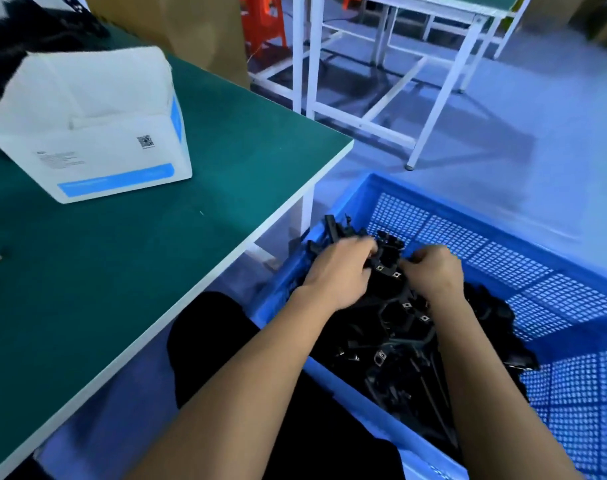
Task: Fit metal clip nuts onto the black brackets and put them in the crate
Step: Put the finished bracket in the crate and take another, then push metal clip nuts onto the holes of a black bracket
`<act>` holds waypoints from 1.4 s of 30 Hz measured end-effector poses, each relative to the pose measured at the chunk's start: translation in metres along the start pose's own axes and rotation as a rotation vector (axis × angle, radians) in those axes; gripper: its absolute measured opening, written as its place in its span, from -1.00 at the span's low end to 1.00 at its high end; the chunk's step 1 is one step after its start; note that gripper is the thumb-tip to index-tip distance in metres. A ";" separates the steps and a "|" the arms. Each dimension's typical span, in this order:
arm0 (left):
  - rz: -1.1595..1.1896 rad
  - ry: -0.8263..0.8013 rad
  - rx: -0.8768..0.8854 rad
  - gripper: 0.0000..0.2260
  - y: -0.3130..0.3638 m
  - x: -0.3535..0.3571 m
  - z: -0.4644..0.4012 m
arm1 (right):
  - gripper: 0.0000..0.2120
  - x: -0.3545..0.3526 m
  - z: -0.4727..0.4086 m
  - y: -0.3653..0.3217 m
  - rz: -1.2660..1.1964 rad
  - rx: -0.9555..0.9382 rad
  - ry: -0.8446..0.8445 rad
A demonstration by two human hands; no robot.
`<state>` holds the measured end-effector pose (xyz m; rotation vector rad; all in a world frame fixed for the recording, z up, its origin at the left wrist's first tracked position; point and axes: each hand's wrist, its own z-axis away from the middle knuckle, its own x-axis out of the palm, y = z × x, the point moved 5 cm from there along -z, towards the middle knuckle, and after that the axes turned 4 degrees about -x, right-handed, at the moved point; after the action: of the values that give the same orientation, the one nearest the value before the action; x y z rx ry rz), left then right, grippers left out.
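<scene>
A fair share of the work looks done: the blue crate (pixel 468 216) on the floor beside the table (pixel 149 258) already carries a heap of black brackets (pixel 399 341), and several of them show small bright metal clip nuts (pixel 380 268) seated on their tabs. At least 5 such nuts catch the light across the heap. How many brackets are left to fit cannot be judged from here; a dark mass at the far left corner of the table may be more stock, but it is too blurred to say. A white carton (pixel 98 133) stands on the table, well apart from the crate.

Both hands are down inside the crate, over its far left part. The left hand (pixel 340 265) has its fingers curled over a black bracket (pixel 333 230) that sticks up past its knuckles, so it appears clamped on that piece. The right hand (pixel 433 268) is also curled, fingertips turned toward the left hand and touching the black parts between the 2 hands; motion blur hides whether it pinches a bracket, a nut, or only presses on the heap. This reads as a fitted bracket being laid into the crate.
</scene>
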<state>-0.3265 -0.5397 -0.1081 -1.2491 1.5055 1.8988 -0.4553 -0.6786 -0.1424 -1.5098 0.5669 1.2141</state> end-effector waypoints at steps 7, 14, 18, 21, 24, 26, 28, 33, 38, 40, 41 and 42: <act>0.299 0.717 0.126 -0.80 0.017 -0.157 0.016 | -0.89 -0.078 0.031 -0.157 -0.333 -0.444 0.339; 0.333 1.204 -0.202 -0.82 -0.090 -0.281 0.144 | -0.65 -0.036 0.161 -0.366 -0.554 -1.011 -0.022; 0.191 1.383 -0.446 -0.84 -0.162 -0.315 0.253 | -0.84 0.023 0.254 -0.449 -0.386 -1.298 -0.253; 0.076 1.480 -0.660 -0.88 -0.210 -0.332 0.341 | -0.84 0.063 0.331 -0.493 -0.262 -1.456 -0.409; -0.095 1.438 -0.937 -0.75 -0.254 -0.341 0.419 | -0.82 0.102 0.395 -0.523 -0.031 -1.605 -0.583; -0.204 1.352 -1.162 -0.68 -0.283 -0.342 0.459 | -0.62 0.121 0.426 -0.537 0.124 -1.711 -0.645; -0.154 1.383 -1.335 -0.65 -0.311 -0.342 0.490 | -0.36 0.129 0.444 -0.547 0.270 -1.777 -0.656; 0.190 1.509 -1.377 -0.51 -0.358 -0.341 0.512 | -0.26 0.138 0.454 -0.566 0.486 -1.747 -0.756; 0.171 1.558 -1.294 -0.81 -0.362 -0.348 0.506 | -0.44 0.137 0.469 -0.566 0.582 -1.866 -0.760; 0.109 1.575 -1.194 -0.85 -0.352 -0.352 0.500 | -0.63 0.140 0.474 -0.566 0.549 -1.847 -0.909; 0.053 1.565 -1.121 -0.85 -0.347 -0.354 0.495 | -0.69 0.141 0.475 -0.566 0.533 -1.825 -0.977; -0.015 1.542 -1.048 -0.85 -0.341 -0.356 0.490 | -0.72 0.141 0.475 -0.566 0.518 -1.811 -1.022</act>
<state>-0.0737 0.0969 0.0075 -3.6594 0.6658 1.5739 -0.1124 -0.0281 0.0163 -1.6014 -1.2977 2.9415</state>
